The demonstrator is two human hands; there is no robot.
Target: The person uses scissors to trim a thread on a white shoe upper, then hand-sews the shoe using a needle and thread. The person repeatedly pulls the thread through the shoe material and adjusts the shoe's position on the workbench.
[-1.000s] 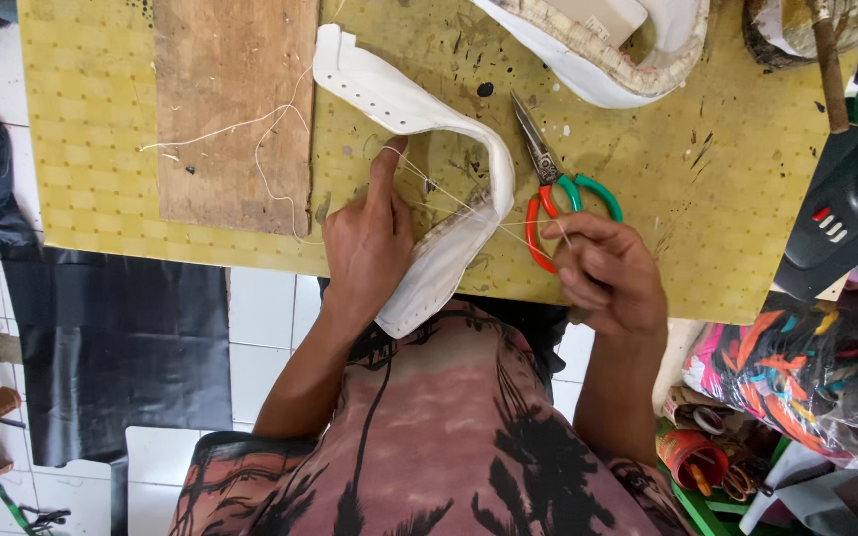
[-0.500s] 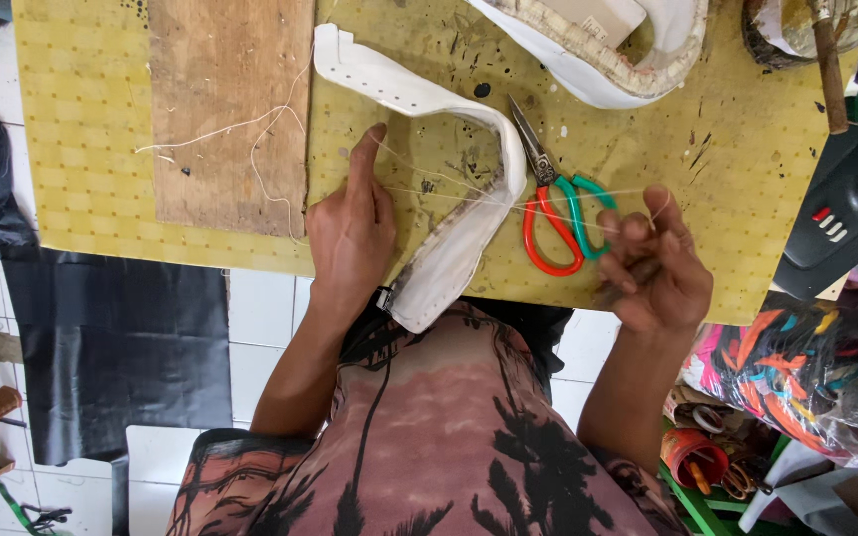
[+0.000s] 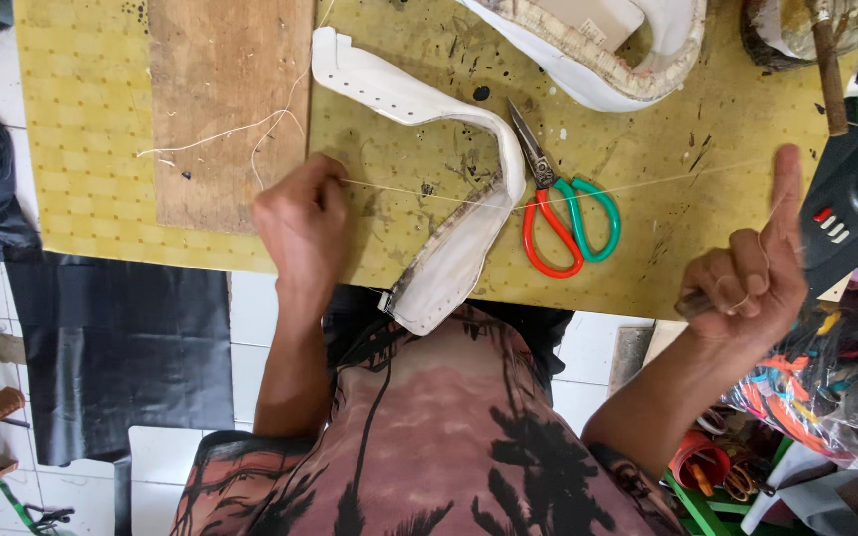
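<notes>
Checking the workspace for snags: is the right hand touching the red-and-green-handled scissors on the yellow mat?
Apart. The head view shows the right hand raised off to the side, pulling thin thread, with bare yellow mat between it and the scissors.

Thread (image 3: pixel 588 191): thin, pale, pulled taut straight across the yellow mat.
Shoe upper (image 3: pixel 449 149): white, curved, perforated strip lying flat under the thread.

1 head camera, looking straight down, close.
</notes>
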